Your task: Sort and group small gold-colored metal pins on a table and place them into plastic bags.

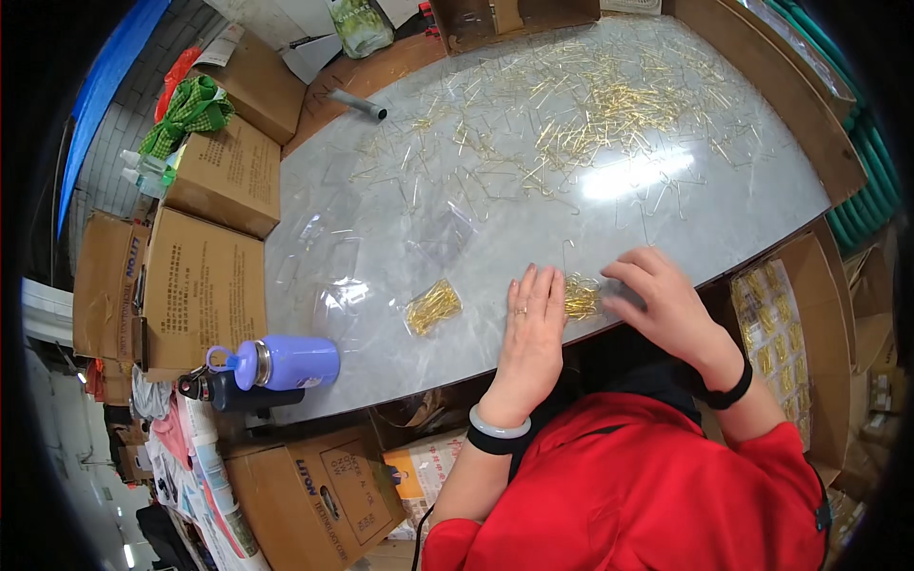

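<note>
Near the front edge of the table, my left hand [535, 319] lies with its fingers stretched out along the left side of a small pile of gold wire hooks [582, 298]. My right hand [657, 293] is on the other side of that pile, fingers bent and thumb apart, slightly blurred; I see nothing held in it. To the left of my left hand sits a bundle of gold hooks [433, 306], which seems to be in a clear plastic bag. A few single hooks lie just beyond my fingers. Clear plastic bags [443, 231] are spread on the table's left part.
Many loose hooks [619, 114] cover the far side of the grey table [514, 228]. A purple bottle [300, 362] lies at the front left, beside stacked cardboard boxes [205, 285]. A dark tube [357, 104] is at the far left. An open carton of bagged hooks [773, 333] stands at right.
</note>
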Demonstrator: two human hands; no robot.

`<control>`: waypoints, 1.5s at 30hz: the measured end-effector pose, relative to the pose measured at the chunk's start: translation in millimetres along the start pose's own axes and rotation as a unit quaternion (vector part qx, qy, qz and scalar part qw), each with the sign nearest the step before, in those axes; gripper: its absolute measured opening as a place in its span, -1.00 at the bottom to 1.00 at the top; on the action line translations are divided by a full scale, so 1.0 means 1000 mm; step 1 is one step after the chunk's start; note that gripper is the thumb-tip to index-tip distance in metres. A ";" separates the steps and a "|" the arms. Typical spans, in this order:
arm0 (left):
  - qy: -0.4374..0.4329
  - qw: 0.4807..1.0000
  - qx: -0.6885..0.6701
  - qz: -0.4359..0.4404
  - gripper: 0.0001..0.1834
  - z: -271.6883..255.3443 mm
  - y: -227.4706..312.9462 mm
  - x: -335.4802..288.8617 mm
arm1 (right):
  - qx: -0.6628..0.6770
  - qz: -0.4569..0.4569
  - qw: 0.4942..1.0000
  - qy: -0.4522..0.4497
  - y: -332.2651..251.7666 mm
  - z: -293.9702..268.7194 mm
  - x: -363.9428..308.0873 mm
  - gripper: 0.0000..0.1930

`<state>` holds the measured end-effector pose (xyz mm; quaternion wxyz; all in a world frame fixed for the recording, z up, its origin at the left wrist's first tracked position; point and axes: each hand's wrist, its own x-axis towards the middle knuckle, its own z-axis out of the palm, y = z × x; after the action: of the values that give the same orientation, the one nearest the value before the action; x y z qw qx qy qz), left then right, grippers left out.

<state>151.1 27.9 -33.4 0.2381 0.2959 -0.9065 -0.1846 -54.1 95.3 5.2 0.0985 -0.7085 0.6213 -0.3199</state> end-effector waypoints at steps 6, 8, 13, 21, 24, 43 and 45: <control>-0.050 0.997 0.058 0.009 -0.38 -0.006 0.003 0.003 | -0.035 -0.077 0.996 0.014 0.018 0.003 -0.007 -0.79; -0.042 0.998 0.049 0.003 -0.39 -0.005 0.004 0.003 | -0.012 -0.086 0.996 0.020 0.022 0.015 0.000 -0.80; -0.011 1.000 0.013 -0.024 -0.42 -0.003 0.007 0.003 | 0.007 -0.073 0.997 -0.006 0.018 0.030 0.020 -0.75; 0.015 0.999 0.001 -0.034 -0.43 0.000 0.004 0.000 | -0.114 -0.134 0.982 -0.061 0.007 0.016 0.043 -0.69; 0.020 1.000 0.011 -0.013 -0.41 0.000 0.004 0.001 | -0.011 -0.075 0.993 -0.090 0.003 0.014 0.025 -0.67; 0.030 0.999 0.038 -0.015 -0.42 0.006 0.006 -0.005 | 0.053 -0.083 0.991 -0.090 0.015 0.006 0.010 -0.28; 0.020 0.999 0.043 -0.013 -0.40 0.005 0.007 -0.005 | 0.040 -0.120 0.989 -0.074 0.022 0.009 0.018 -0.32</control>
<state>149.1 36.9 -35.4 0.2408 0.3215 -0.9046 -0.1427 -66.4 71.5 -8.2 0.1333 -0.7950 0.5094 -0.3012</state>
